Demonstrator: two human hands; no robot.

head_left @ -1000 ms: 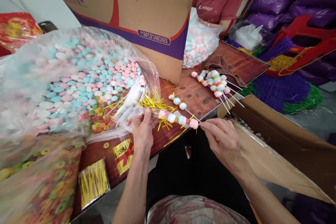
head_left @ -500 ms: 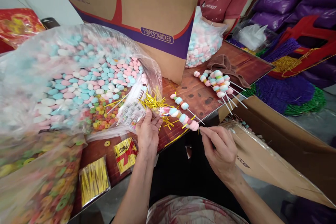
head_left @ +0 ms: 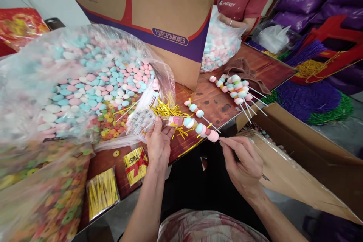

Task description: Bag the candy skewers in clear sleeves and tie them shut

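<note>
My right hand [head_left: 244, 162] pinches the stick end of a candy skewer [head_left: 200, 128] strung with pink, blue and white marshmallows and gummy rings. At the skewer's far tip is a small clear printed plastic bag [head_left: 175, 121], whose edge my left hand [head_left: 160, 140] grips between thumb and fingers. How far the skewer reaches into the bag I cannot tell. Behind it, a shorter candy skewer [head_left: 194, 108] lies on the table. Gold twist ties [head_left: 167, 109] are scattered beyond my left fingers, beside white sticks and a stack of printed bags [head_left: 141, 123].
A big clear bag of marshmallows [head_left: 70, 87] and gummy rings [head_left: 112, 119] fills the left. Finished skewers [head_left: 236, 89] lie piled at the right, above an open carton [head_left: 300, 166]. A tall cardboard box [head_left: 170, 19] stands behind; a person in red [head_left: 241, 3] sits beyond.
My right hand and the skewer have shifted slightly right and down. More of the bag's pink print shows near my left fingers, which have hardly moved.
</note>
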